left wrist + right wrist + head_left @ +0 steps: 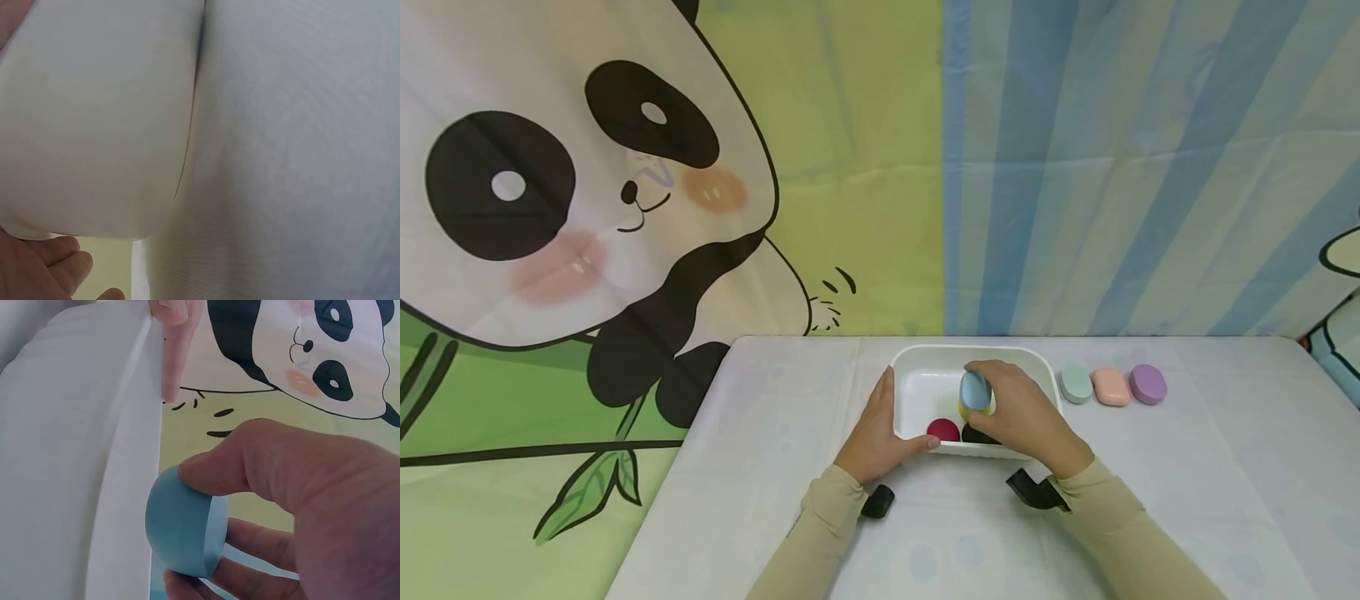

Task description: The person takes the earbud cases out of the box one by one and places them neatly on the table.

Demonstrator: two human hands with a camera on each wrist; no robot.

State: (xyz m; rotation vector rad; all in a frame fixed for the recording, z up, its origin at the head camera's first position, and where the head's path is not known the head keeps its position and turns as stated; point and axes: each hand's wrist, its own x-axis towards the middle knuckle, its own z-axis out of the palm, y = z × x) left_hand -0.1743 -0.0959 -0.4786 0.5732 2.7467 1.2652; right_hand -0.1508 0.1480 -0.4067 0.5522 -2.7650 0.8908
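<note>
My right hand point(1026, 412) pinches a blue oval block point(975, 390) between thumb and fingers, holding it on edge, long axis roughly upright, over the white bin point(917, 358). My left hand point(880, 433) steadies that bin, palm flat against its left wall, thumb hooked over the near rim. Directly below the block lie a red block point(943, 430), a black piece and something yellow. Right of my right hand, three more blocks point(1111, 386) sit in a row on the table point(1225, 467).
</note>
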